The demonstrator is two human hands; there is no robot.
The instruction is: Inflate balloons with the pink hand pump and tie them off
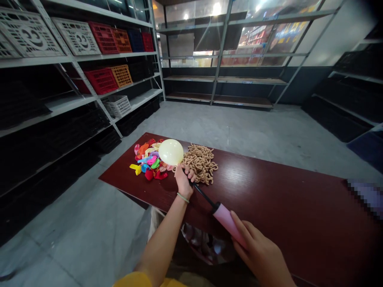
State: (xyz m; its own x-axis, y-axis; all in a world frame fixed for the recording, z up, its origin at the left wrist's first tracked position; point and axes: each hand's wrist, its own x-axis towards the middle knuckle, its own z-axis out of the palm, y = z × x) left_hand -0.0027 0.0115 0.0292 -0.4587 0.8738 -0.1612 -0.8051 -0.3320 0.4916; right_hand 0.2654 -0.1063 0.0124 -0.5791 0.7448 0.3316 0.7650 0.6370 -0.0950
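A pale yellow balloon [170, 152], rounded and inflated, stands just beyond my left hand [184, 181]. The fingers of that hand are wrapped round the balloon's neck and the black nozzle end of a hand pump. My right hand [254, 243] grips the pink barrel of the pump [229, 224], whose black rod [205, 195] runs between my two hands. Left of the balloon lies a pile of uninflated balloons [152, 161] in many colours. To its right is a heap of tan curled pieces [201, 162]. A green band circles my left wrist.
The dark red table [263, 187] extends to the right, with a blurred purple item [366, 197] at its far right. A plastic bag [206, 243] hangs below the near edge. Shelves with crates [101, 81] stand left; more shelving [220, 79] is behind.
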